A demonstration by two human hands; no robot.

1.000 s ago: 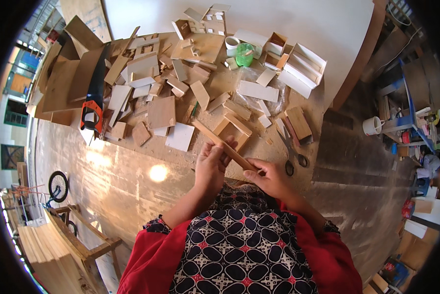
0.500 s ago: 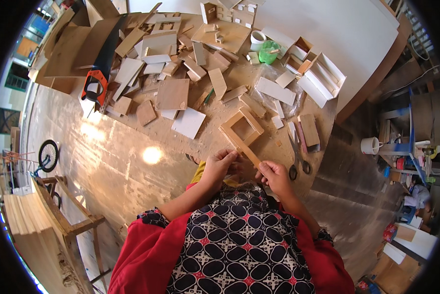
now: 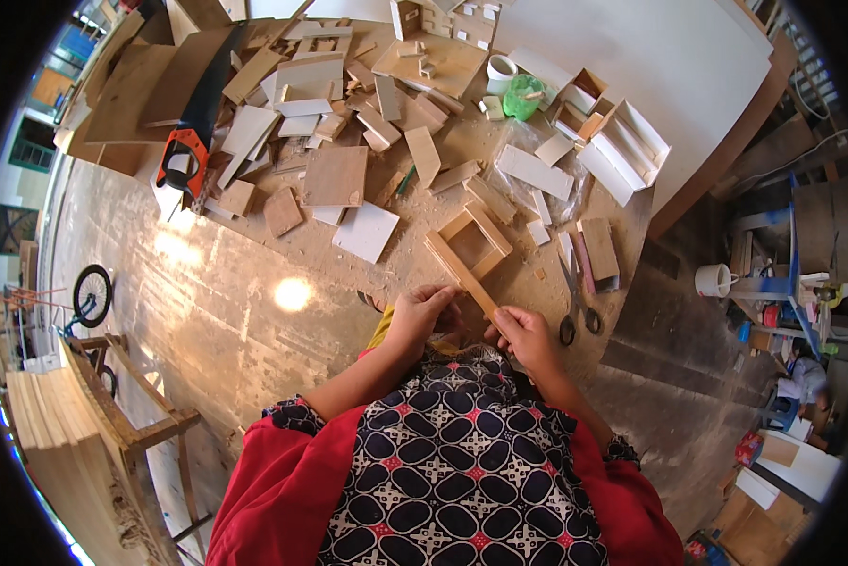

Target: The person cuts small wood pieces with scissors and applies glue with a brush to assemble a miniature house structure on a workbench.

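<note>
The right hand [image 3: 526,338] gripped one wooden strip [image 3: 465,274] by its near end; the far end overlapped one wooden frame [image 3: 490,228] in view. The left hand [image 3: 422,316] was curled beside it, whether pinching I couldn't tell. One pair of scissors [image 3: 592,322] and one handsaw [image 3: 193,143] shared the dusty worktable [image 3: 407,259]; one bicycle stood beyond.

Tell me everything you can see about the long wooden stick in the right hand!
The long wooden stick is straight, narrow and light brown, like plain wood, and looks whole. The right hand grips its near end. It slants away to the left, passing along the near side of the small wooden frame; I can't tell if they touch. The left hand is close beside it, but touch is unclear.
</note>
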